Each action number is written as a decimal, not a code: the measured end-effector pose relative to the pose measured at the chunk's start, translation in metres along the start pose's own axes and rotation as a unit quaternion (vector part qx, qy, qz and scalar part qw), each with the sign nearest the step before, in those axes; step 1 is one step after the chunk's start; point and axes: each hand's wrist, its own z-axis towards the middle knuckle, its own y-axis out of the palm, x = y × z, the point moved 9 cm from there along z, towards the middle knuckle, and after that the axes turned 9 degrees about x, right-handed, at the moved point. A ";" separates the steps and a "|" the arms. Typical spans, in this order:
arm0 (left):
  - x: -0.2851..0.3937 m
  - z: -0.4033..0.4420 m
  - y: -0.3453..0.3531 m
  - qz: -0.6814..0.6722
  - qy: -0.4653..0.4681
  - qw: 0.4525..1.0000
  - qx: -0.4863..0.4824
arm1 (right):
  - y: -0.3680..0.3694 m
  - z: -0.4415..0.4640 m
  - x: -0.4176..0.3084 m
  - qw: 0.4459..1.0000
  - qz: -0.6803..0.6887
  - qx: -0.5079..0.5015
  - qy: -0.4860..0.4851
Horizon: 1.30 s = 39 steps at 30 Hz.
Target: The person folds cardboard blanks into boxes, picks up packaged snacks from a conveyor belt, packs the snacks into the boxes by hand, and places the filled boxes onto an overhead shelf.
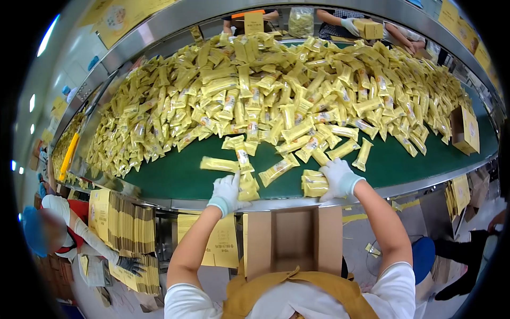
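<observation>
My left hand (227, 193), in a white glove, curls around the side of a few yellow wrapped snack packets (248, 188) at the belt's near edge, thumb below them. To its right, my right hand (340, 179), also gloved in white, grips the right end of a small stack of the same packets (314, 184). Between and beyond the hands lie loose packets (279, 169), some tilted against one another. An open cardboard box (255, 244) stands in front of my body, just below the belt edge; its visible inside shows bare brown walls.
A large heap of packets (276, 90) covers the far part of the green belt (175, 178). A small yellow carton (465, 130) stands at the right. Flattened cartons (130, 223) are stacked at left beside a co-worker (69, 228). Other people's hands (350, 25) show across the belt.
</observation>
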 end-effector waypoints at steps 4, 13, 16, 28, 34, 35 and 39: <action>-0.020 -0.009 -0.012 -0.197 -0.094 0.975 0.045 | -0.025 0.052 -0.050 0.985 0.071 0.079 -0.135; -0.026 0.068 -0.005 -0.802 -0.180 0.551 0.142 | 0.035 0.104 -0.109 0.978 0.047 -0.092 -0.183; -0.041 0.120 0.038 -0.638 -0.231 0.718 0.151 | 0.020 0.077 -0.107 0.987 0.060 -0.041 -0.145; 0.061 0.044 -0.021 -0.040 0.032 0.998 0.031 | 0.015 -0.012 -0.021 0.979 -0.027 0.194 -0.048; 0.071 0.041 -0.024 -0.016 0.041 0.999 -0.018 | 0.020 -0.007 -0.021 0.991 0.021 0.136 0.004; 0.070 0.041 -0.023 -0.013 0.037 0.998 -0.055 | 0.015 -0.006 -0.019 0.990 0.041 0.131 0.002; 0.060 0.036 -0.023 -0.073 0.023 0.997 0.026 | -0.031 -0.028 -0.014 0.968 0.094 0.233 0.016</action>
